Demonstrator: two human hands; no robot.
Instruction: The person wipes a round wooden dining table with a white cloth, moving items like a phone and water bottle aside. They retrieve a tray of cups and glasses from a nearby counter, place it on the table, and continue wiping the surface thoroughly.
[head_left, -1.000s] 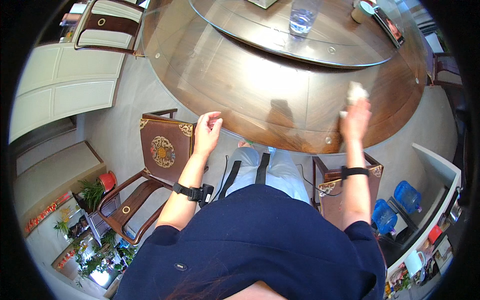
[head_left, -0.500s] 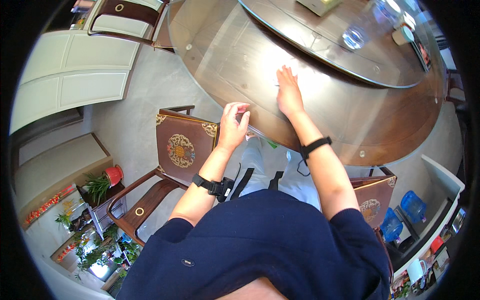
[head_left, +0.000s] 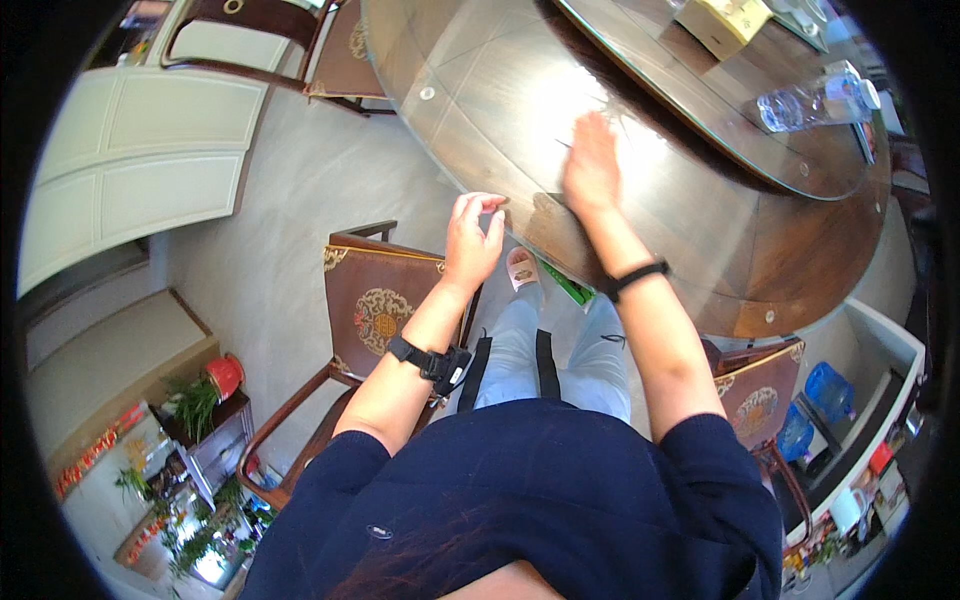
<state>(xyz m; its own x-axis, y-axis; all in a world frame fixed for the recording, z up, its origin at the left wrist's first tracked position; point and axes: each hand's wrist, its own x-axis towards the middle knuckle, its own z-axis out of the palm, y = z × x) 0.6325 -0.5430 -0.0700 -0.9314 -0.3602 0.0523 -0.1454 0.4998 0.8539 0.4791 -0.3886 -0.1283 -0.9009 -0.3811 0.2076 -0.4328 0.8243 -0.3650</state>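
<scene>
My right hand (head_left: 592, 170) reaches over the round wooden table (head_left: 700, 240), its fingers stretched forward and lying close to the shiny top. It is slightly blurred, and whatever may be under the palm is hidden. Just beside the near left edge of that table is my left hand (head_left: 472, 240). Its fingers are loosely curved with the thumb apart, and nothing shows between them. Bright glare covers the tabletop around the right fingertips.
A glass-rimmed turntable (head_left: 690, 125) carries a yellowish box (head_left: 725, 22) and a clear plastic bottle (head_left: 815, 102) lying on its side. Brown chairs stand left (head_left: 375, 300) and right (head_left: 755, 400) of me. A red plant pot (head_left: 226, 376) is at far left.
The view has shifted, so table and turntable items appear farther right. Against the tabletop, my right hand has moved left and turned slightly. My left hand keeps nearly the same pose.
</scene>
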